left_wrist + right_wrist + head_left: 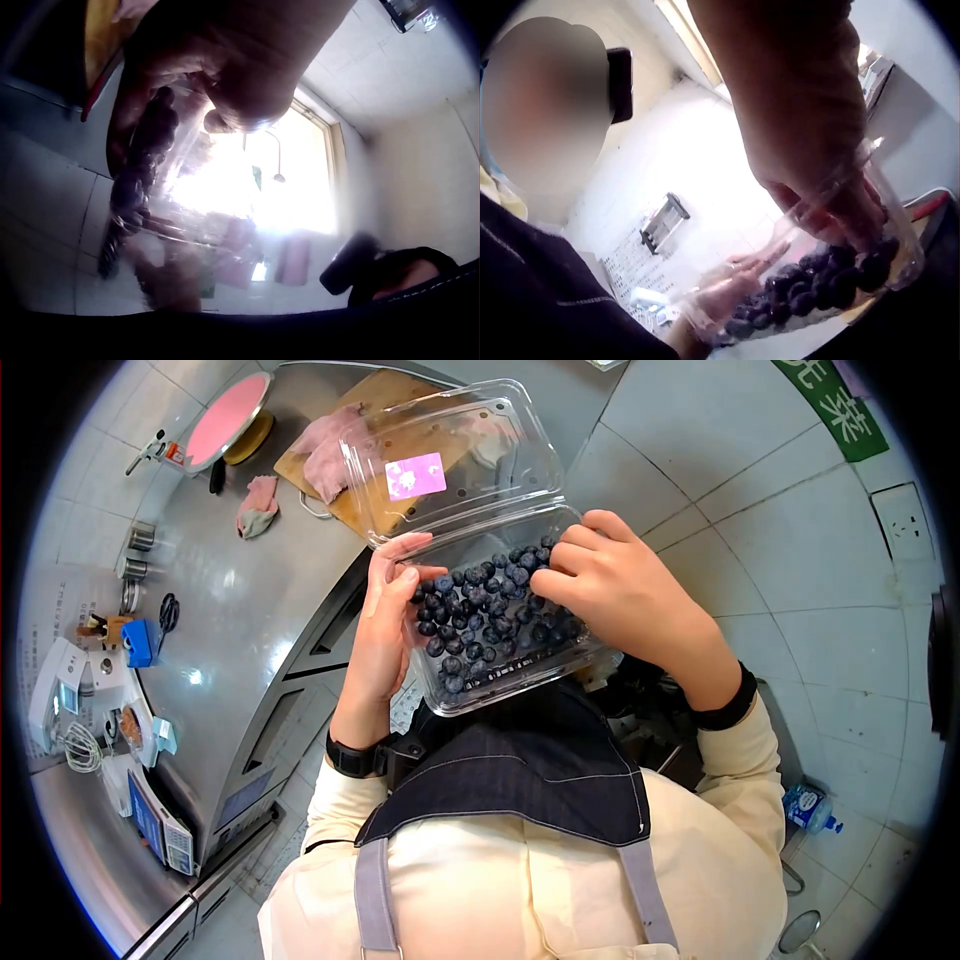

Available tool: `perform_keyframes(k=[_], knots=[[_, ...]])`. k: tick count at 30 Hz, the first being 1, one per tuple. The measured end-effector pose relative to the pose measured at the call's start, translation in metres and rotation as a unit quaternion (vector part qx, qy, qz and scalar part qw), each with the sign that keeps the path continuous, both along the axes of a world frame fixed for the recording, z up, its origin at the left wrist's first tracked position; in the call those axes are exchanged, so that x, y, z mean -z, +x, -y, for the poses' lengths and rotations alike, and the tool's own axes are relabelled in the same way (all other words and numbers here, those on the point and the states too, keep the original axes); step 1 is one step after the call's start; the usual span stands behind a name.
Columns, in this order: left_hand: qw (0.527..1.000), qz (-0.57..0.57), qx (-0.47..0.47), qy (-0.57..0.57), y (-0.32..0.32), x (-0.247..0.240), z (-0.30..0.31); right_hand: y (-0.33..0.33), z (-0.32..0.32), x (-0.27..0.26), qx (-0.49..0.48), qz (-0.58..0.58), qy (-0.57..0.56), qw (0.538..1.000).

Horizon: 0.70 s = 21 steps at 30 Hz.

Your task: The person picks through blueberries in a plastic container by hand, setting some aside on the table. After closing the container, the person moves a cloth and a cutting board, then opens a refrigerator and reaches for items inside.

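Note:
A clear plastic clamshell box (436, 702) of blueberries (470, 615) is held up in front of the apron. Its lid (520, 450) stands swung back, with a pink and white label (416, 476). My left hand (382, 615) grips the box's left wall, thumb near the rim. Over the opposite end, my right hand (622, 575) bends its fingers down inside. In the right wrist view the fingertips of that hand (840, 214) reach right to the berries (821, 289); I cannot tell whether they pinch one. Seen from the left wrist, the berries (139, 172) show through the wall.
Left, a steel counter (230, 590) carries a wooden board (365, 510) with a pink cloth (325, 455), a pink round disc on a stand (228, 422), scissors (168, 615), a whisk (82, 748) and a scale (160, 825). A bottle (808, 807) is at lower right.

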<state>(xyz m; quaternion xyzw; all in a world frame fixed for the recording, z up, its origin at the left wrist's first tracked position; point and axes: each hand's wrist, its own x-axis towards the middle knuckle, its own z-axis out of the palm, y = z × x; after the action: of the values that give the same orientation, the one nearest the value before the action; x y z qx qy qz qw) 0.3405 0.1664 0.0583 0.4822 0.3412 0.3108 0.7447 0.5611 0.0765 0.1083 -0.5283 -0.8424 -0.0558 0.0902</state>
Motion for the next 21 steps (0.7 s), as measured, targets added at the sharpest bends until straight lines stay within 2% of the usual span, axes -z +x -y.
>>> perform_keyframes(k=[2,3,5,7,9,10,12,15,19,21], knots=[[0.999,-0.036,0.010,0.025,-0.002,-0.003,-0.001,0.002,0.009,-0.013,-0.003,-0.088,-0.013,0.996],[0.999,-0.036,0.009,0.026,-0.003,-0.003,-0.003,0.004,0.016,-0.021,-0.004,-0.088,-0.011,0.996],[0.999,-0.028,0.018,0.033,-0.007,-0.003,-0.005,0.010,0.040,-0.039,0.024,-0.229,0.029,0.973],[0.998,-0.038,0.011,0.040,-0.009,-0.009,-0.003,0.027,0.073,-0.045,0.068,-0.260,0.033,0.963],[0.998,-0.050,0.006,0.048,-0.010,-0.011,-0.002,0.039,0.107,-0.041,0.159,-0.291,0.005,0.943],[0.998,-0.043,0.001,0.048,-0.009,-0.011,-0.001,0.044,0.119,-0.035,0.158,-0.294,0.004,0.943],[0.998,-0.038,-0.001,0.047,-0.008,-0.010,-0.002,0.052,0.136,-0.015,0.301,-0.308,-0.100,0.897],[0.999,-0.033,0.016,0.034,-0.004,-0.009,-0.003,0.057,0.139,0.025,0.355,-0.244,-0.084,0.899],[0.995,-0.078,0.043,0.054,0.002,-0.011,-0.003,0.035,0.116,0.005,0.351,-0.298,0.012,0.888],[0.993,-0.085,0.063,0.060,0.006,-0.010,-0.002,0.016,0.094,-0.015,0.184,-0.355,0.089,0.912]])
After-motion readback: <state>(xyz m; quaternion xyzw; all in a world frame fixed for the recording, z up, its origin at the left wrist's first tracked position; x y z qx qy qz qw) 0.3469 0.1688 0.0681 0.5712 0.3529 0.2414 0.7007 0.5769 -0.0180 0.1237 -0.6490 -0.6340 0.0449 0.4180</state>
